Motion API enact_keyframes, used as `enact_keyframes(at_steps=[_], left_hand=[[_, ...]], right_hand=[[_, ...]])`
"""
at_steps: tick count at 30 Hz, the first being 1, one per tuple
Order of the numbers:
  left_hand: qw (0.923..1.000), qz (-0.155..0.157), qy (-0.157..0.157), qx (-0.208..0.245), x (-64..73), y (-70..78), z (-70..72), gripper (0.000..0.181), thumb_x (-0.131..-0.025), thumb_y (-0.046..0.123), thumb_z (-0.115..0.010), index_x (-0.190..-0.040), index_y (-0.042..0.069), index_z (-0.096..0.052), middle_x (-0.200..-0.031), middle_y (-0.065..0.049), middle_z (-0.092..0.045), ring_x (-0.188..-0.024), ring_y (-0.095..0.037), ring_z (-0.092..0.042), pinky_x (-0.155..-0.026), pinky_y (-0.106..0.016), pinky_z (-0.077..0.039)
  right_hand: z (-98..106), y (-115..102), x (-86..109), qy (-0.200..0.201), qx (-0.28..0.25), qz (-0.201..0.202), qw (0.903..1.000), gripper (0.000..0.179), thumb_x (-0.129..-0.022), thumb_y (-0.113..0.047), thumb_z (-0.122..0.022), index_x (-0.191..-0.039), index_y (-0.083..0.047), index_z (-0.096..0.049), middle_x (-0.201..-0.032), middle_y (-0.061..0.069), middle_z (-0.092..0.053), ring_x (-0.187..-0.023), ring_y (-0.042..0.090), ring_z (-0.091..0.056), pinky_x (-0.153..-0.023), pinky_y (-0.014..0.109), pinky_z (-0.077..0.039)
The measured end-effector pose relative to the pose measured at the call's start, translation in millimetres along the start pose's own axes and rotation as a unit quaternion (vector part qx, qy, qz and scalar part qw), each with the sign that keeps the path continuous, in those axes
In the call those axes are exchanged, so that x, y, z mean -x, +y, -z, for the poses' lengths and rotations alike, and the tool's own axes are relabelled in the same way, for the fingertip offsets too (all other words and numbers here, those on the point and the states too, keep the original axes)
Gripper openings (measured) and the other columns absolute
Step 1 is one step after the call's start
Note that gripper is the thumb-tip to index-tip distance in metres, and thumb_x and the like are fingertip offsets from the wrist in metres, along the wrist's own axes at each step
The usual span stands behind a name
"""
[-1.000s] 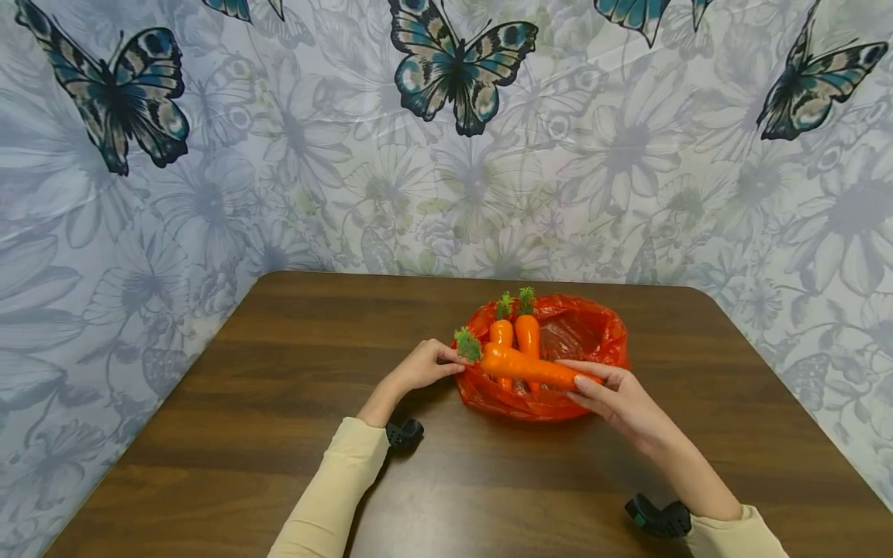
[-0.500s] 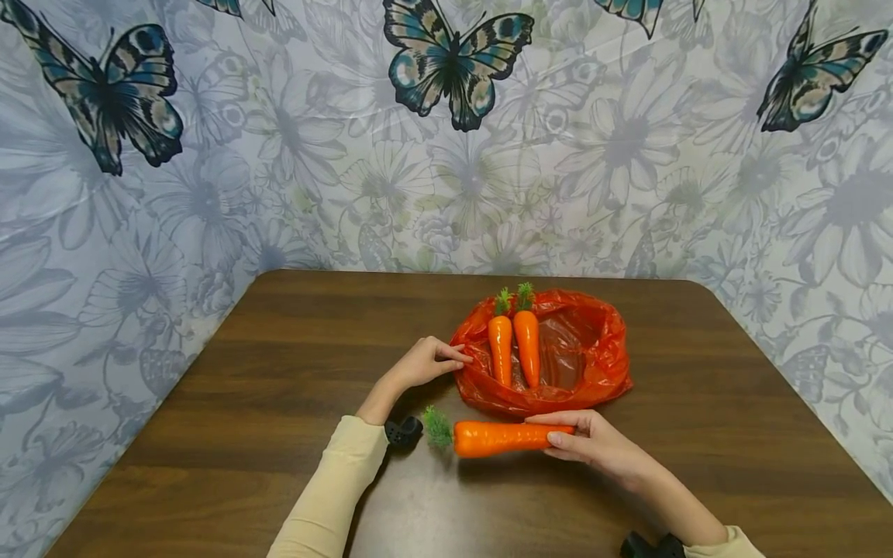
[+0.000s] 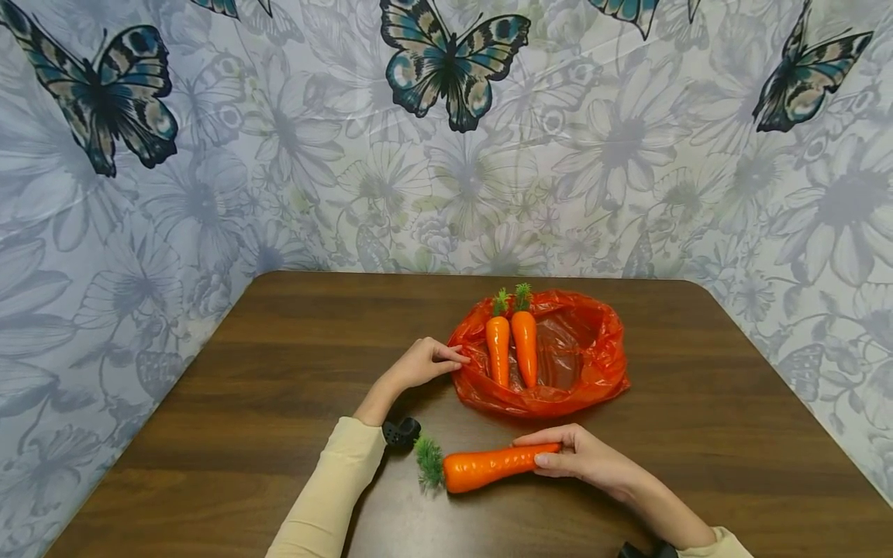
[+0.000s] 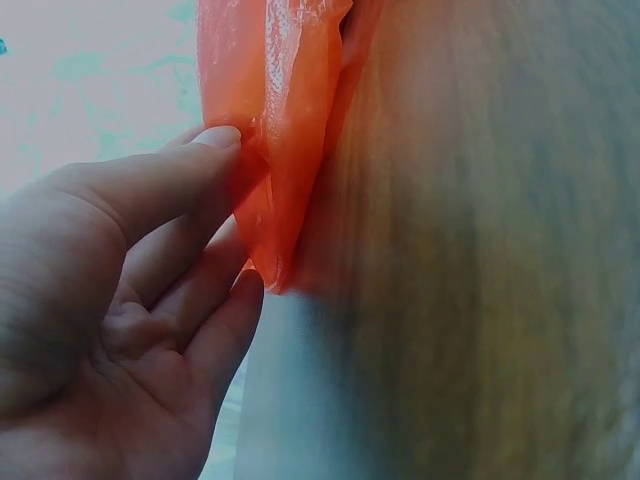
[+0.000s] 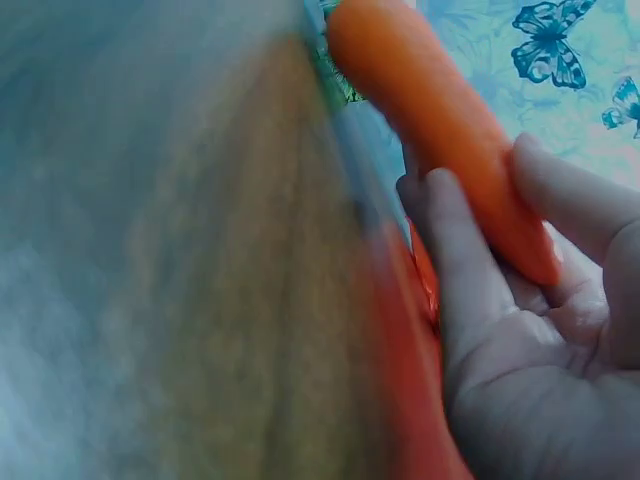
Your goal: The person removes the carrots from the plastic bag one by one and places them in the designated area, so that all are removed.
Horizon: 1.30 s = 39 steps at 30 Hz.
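One-handed, steady carrot (image 3: 488, 470) by tip in half-curled right hand (image 3: 588, 463), farther from back edge of counter (image 3: 279, 372) than bag (image 3: 603, 380); avoid tugging bag, pinched at rim by loosely curled left hand (image 3: 420, 363)

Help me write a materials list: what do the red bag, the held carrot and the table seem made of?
Red bag: thin plastic film, glossy; crinkled, partly see-through.
Held carrot: perhaps plastic or coated foam, glossy; bright highlights, even orange.
Table: wood or laminate, satin; brown grain shows.
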<state>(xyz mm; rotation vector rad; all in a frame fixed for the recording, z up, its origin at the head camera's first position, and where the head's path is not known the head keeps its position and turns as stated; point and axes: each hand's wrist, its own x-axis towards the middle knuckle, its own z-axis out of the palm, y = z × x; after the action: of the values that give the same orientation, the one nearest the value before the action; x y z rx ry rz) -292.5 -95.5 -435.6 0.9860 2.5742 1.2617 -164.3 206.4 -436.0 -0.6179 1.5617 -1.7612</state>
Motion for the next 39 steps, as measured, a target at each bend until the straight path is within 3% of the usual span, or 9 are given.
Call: enact_keyframes(at_steps=[4, 8, 15, 22, 33, 39], left_hand=[[1.0000, -0.003, 0.000, 0.002, -0.4, 1.1, 0.6, 0.019, -0.088, 0.007, -0.065, -0.106, 0.006, -0.073, -0.104, -0.004, -0.068, -0.114, -0.020, -0.053, -0.095, -0.030, -0.041], [0.9999, -0.003, -0.003, 0.010, -0.7, 1.4, 0.7, 0.019, -0.088, 0.005, -0.065, -0.106, 0.004, -0.073, -0.104, -0.004, -0.068, -0.116, -0.020, -0.052, -0.096, -0.029, -0.040], [0.9999, 0.004, -0.004, 0.010, -0.5, 1.7, -0.3, 0.020, -0.088, 0.006, -0.065, -0.106, 0.004, -0.073, -0.106, -0.006, -0.067, -0.116, -0.019, -0.052, -0.096, -0.029, -0.040], [0.9999, -0.009, -0.002, 0.010, -0.8, -0.7, -0.3, 0.019, -0.088, 0.005, -0.064, -0.106, 0.003, -0.073, -0.104, -0.005, -0.068, -0.116, -0.020, -0.052, -0.095, -0.029, -0.041], [0.9997, -0.005, -0.005, 0.024, -1.8, -0.5, 0.7, 0.019, -0.088, 0.003, -0.064, -0.105, 0.001, -0.072, -0.107, -0.010, -0.066, -0.115, -0.020, -0.053, -0.093, -0.029, -0.042], [0.9997, -0.002, -0.006, 0.023, -1.7, 0.2, -0.3, 0.019, -0.088, 0.003, -0.064, -0.105, 0.002, -0.072, -0.108, -0.010, -0.066, -0.115, -0.020, -0.053, -0.094, -0.029, -0.042]], right_hand=[[0.9, 1.5, -0.3, 0.002, 0.071, 0.018, 0.9973, 0.035, -0.093, -0.002, -0.055, -0.127, 0.007, -0.055, -0.118, 0.014, -0.060, -0.091, 0.009, -0.057, -0.075, 0.022, -0.049], [3.5, 3.6, -0.5, 0.001, 0.127, 0.032, 0.9913, 0.035, -0.091, -0.004, -0.059, -0.125, 0.005, -0.058, -0.117, 0.014, -0.061, -0.089, 0.009, -0.056, -0.073, 0.020, -0.047], [6.8, 6.4, -1.2, 0.004, 0.200, 0.075, 0.9770, 0.036, -0.089, -0.008, -0.063, -0.123, 0.003, -0.060, -0.116, 0.008, -0.063, -0.093, 0.009, -0.057, -0.079, 0.022, -0.047], [7.3, 7.1, -1.7, 0.014, 0.238, 0.095, 0.9665, 0.037, -0.087, -0.010, -0.067, -0.121, 0.004, -0.061, -0.119, 0.013, -0.061, -0.097, 0.007, -0.056, -0.078, 0.022, -0.048], [6.3, 2.9, -0.2, 0.052, 0.333, 0.111, 0.9350, 0.036, -0.086, -0.021, -0.069, -0.118, -0.004, -0.066, -0.118, 0.006, -0.063, -0.111, 0.013, -0.055, -0.088, 0.022, -0.044], [7.1, 3.0, 0.3, 0.058, 0.393, 0.134, 0.9079, 0.036, -0.086, -0.025, -0.069, -0.117, -0.006, -0.068, -0.117, 0.003, -0.063, -0.110, 0.015, -0.057, -0.088, 0.023, -0.044]])
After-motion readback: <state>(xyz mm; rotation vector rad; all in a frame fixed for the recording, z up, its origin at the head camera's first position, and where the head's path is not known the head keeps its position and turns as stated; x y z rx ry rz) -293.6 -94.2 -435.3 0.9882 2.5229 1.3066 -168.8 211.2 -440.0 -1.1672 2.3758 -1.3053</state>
